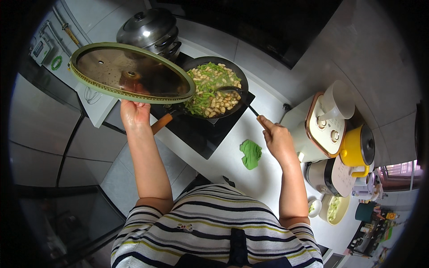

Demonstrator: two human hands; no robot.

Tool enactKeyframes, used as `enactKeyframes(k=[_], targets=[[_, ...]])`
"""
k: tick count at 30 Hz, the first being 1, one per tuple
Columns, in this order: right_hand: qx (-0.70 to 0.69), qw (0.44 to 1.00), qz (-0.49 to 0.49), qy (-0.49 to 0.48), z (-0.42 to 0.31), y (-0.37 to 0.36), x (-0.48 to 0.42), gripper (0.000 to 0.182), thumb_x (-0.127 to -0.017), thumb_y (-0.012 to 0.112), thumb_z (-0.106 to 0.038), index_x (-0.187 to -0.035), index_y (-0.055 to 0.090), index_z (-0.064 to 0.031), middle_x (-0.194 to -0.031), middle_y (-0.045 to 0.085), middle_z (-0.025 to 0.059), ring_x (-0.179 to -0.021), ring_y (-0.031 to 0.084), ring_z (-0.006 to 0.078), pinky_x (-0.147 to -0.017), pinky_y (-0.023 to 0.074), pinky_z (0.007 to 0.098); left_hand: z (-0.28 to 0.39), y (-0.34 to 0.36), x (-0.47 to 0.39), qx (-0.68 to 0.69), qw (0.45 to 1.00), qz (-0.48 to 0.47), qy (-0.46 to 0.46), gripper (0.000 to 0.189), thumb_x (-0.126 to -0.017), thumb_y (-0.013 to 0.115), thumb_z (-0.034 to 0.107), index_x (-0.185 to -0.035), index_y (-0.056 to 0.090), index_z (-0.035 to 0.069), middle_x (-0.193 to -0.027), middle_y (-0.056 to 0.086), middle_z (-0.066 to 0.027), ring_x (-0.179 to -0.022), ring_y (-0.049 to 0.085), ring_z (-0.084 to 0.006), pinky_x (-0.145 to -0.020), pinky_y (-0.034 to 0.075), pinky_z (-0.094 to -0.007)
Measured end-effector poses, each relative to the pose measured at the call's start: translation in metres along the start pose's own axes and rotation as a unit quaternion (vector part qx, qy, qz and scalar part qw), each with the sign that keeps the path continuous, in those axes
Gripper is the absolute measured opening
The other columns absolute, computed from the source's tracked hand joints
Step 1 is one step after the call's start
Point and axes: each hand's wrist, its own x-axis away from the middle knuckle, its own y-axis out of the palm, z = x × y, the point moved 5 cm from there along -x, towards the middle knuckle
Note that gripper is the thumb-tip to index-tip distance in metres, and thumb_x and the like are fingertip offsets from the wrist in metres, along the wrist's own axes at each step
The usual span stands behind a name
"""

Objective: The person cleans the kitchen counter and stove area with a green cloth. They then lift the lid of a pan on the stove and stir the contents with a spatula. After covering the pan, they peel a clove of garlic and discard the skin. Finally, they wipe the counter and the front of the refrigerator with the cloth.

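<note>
My left hand holds up a glass pan lid with a green rim, tilted beside the wok and overlapping its left edge. The fingers are partly hidden behind the lid. In the black wok are green edamame pods and peanuts in their shells. My right hand grips the handle of a dark spatula, whose head rests among the pods and peanuts. From the wok a wooden handle reaches toward my left forearm.
The wok stands on a black cooktop. Behind the lid is a steel steamer pot. A green cloth lies on the white counter. To the right stand a cream appliance, a yellow pot, and a container of chopped vegetables.
</note>
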Motion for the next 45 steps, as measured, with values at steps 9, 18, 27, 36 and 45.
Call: enactKeyframes(k=[9, 18, 27, 36, 45], targets=[[-0.025, 0.995, 0.067, -0.065, -0.029, 0.005, -0.021, 0.049, -0.086, 0.058, -0.009, -0.133, 0.054, -0.0235, -0.086, 0.062, 0.0163, -0.073, 0.064, 0.0373, -0.069, 0.0530, 0.0471, 0.010, -0.007, -0.004, 0.013, 0.998, -0.053, 0.010, 0.019, -0.093, 0.054, 0.008, -0.110, 0.061, 0.003, -0.102, 0.066, -0.0124, -0.061, 0.054, -0.0122, -0.039, 0.032, -0.0189], [0.009, 0.995, 0.034, -0.089, -0.046, 0.062, -0.033, 0.048, -0.086, 0.055, -0.007, -0.132, 0.054, -0.0202, -0.084, 0.060, 0.0176, -0.066, 0.065, 0.0368, -0.060, 0.0531, 0.0458, 0.012, -0.005, 0.000, 0.024, 0.998, -0.064, 0.008, 0.021, -0.092, 0.057, 0.007, -0.112, 0.060, 0.002, -0.108, 0.065, -0.0149, -0.081, 0.062, -0.0197, -0.055, 0.048, -0.0241], [0.019, 0.994, 0.046, -0.093, -0.053, 0.075, -0.054, 0.055, -0.083, 0.054, -0.005, -0.136, 0.051, -0.0206, -0.093, 0.060, 0.0197, -0.068, 0.065, 0.0367, -0.062, 0.0531, 0.0461, 0.010, -0.003, -0.004, 0.019, 0.996, -0.082, -0.014, 0.020, -0.092, 0.058, 0.007, -0.111, 0.060, 0.001, -0.104, 0.065, -0.0130, -0.081, 0.062, -0.0215, -0.060, 0.052, -0.0284], [0.001, 0.991, 0.130, -0.023, -0.026, 0.051, -0.084, 0.046, -0.087, 0.054, -0.008, -0.131, 0.055, -0.0214, -0.088, 0.062, 0.0184, -0.075, 0.065, 0.0388, -0.068, 0.0536, 0.0482, 0.010, -0.008, -0.005, 0.018, 0.995, -0.099, -0.015, 0.017, -0.094, 0.055, 0.008, -0.108, 0.062, 0.001, -0.097, 0.065, -0.0120, -0.074, 0.060, -0.0191, -0.055, 0.050, -0.0245], [-0.113, 0.987, 0.110, 0.032, -0.002, 0.075, -0.070, 0.048, -0.086, 0.060, -0.009, -0.133, 0.054, -0.0175, -0.090, 0.065, 0.0220, -0.082, 0.063, 0.0395, -0.077, 0.0507, 0.0453, 0.005, 0.009, 0.010, 0.016, 1.000, 0.000, 0.022, 0.013, -0.092, 0.059, 0.009, -0.101, 0.060, 0.001, -0.085, 0.062, -0.0093, -0.055, 0.044, -0.0103, -0.040, 0.031, -0.0207]])
